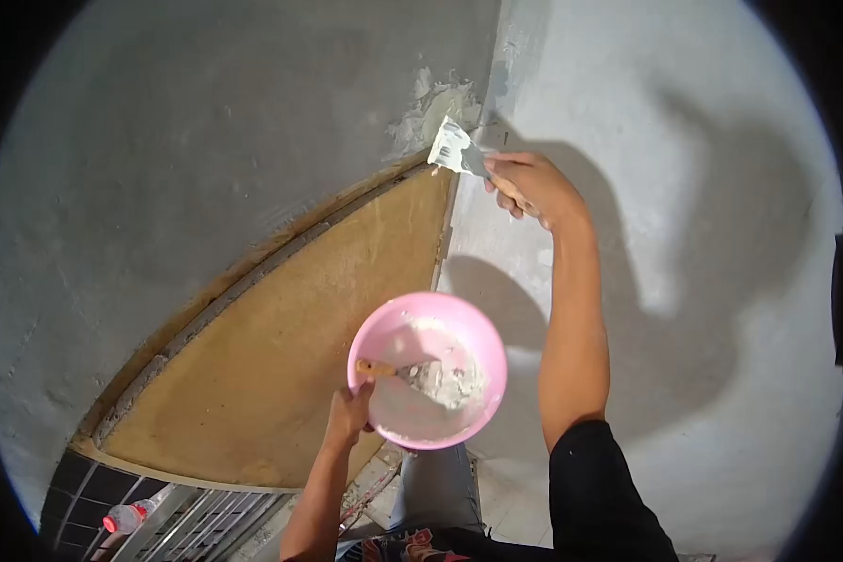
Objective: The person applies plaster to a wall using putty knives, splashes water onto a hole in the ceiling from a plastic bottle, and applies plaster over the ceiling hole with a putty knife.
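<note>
My right hand (531, 190) is closed around the wooden handle of a putty knife (461, 155), whose blade carries white putty. The blade is at the grey wall, just below a rough patch of fresh putty (443, 110) near the corner; whether it touches cannot be told. Lower down, my left hand (351, 415) grips the rim of a pink bowl (493, 354). White putty (457, 386) lies in the bowl, along with a second putty knife (377, 368) whose wooden handle rests toward my left hand.
A curved yellowish panel (281, 375) with a raised ledge (239, 276) runs below the grey wall (187, 140). A pale wall (628, 56) stands to the right. At lower left are a plastic bottle with a red cap (126, 517) and metal rails (206, 525).
</note>
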Demonstrator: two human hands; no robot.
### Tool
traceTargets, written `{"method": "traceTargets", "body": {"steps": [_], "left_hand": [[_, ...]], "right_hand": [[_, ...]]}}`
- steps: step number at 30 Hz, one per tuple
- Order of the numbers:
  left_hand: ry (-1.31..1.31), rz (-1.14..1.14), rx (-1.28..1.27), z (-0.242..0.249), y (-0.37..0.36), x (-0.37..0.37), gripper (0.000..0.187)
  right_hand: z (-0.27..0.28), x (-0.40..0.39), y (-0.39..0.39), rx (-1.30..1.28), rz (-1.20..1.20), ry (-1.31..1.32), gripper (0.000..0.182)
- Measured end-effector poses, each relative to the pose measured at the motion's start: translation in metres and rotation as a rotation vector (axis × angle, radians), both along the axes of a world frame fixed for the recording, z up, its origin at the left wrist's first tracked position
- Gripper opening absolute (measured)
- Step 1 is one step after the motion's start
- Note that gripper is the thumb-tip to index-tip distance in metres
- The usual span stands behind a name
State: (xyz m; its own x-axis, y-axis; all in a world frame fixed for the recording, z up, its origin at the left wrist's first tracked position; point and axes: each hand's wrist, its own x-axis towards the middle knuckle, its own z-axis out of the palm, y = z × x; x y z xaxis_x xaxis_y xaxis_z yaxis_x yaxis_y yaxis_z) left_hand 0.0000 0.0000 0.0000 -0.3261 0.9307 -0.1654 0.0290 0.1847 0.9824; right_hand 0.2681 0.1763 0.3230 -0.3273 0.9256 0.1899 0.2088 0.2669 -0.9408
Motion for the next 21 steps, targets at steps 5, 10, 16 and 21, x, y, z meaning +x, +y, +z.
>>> {"method": "traceTargets", "body": {"steps": [5,10,16,21], "left_hand": [[-0.088,-0.041,-0.055,0.027,0.005,0.037,0.051],[-0.001,0.010,-0.131,0.046,-0.020,0.024,0.052],[0.061,0.025,-0.139,0.028,-0.030,0.049,0.052],[0.028,0.079,-0.148,0.039,-0.013,0.056,0.050]], "right_hand": [[-0.027,0.012,-0.076,-0.066,0.065,-0.026,0.036],[-0.087,0.029,-0.153,-0.085,-0.049,-0.121,0.028],[-0.199,0.034,-0.157,0.313,0.038,-0.689,0.026],[-0.183,0.048,-0.143,0.237,-0.036,-0.565,0.023]]}}
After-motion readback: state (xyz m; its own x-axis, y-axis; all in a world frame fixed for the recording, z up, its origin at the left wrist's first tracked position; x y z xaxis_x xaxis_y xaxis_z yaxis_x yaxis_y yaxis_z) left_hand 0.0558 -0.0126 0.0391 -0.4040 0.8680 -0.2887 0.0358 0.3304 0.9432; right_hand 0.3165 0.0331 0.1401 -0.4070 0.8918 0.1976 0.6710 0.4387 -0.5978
